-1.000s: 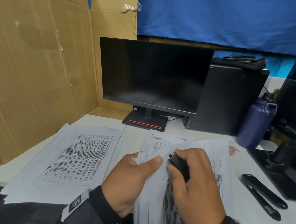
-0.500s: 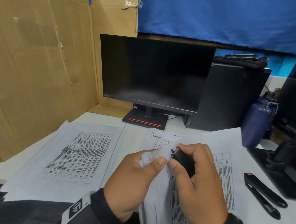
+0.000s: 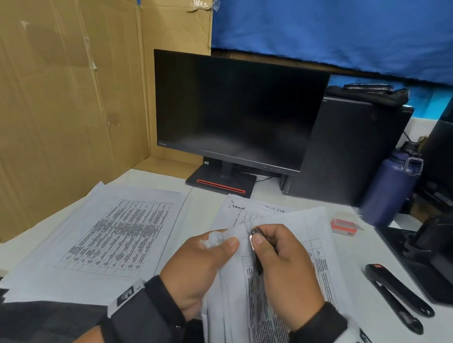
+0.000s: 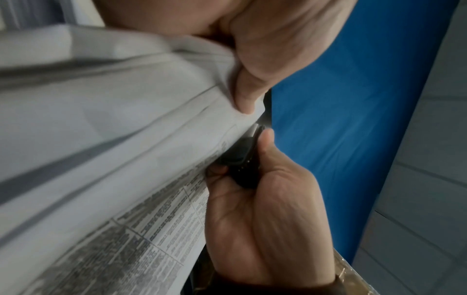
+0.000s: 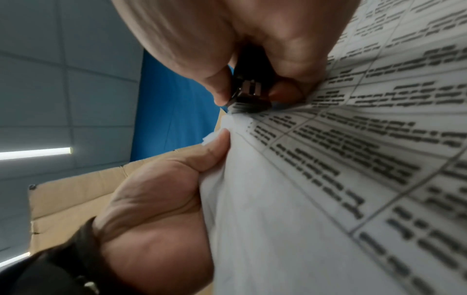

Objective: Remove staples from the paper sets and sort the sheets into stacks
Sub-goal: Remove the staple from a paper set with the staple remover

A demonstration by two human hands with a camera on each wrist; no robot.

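Observation:
A stapled paper set with printed tables is held up over the desk's near edge. My left hand pinches its crumpled top corner between thumb and fingers; in the left wrist view the left thumb presses on that corner. My right hand grips a small black staple remover, and its metal tip is set against the corner of the paper set. The staple itself is hidden. A stack of loose sheets lies on the left, and another stack lies behind my hands.
A dark monitor and a black computer tower stand at the back. A blue bottle, a red staple box and a black stapler lie to the right. A cardboard wall closes the left side.
My right hand has turned the staple remover so only its tip shows at the corner. The held sheets shifted, and the red staple box shows again.

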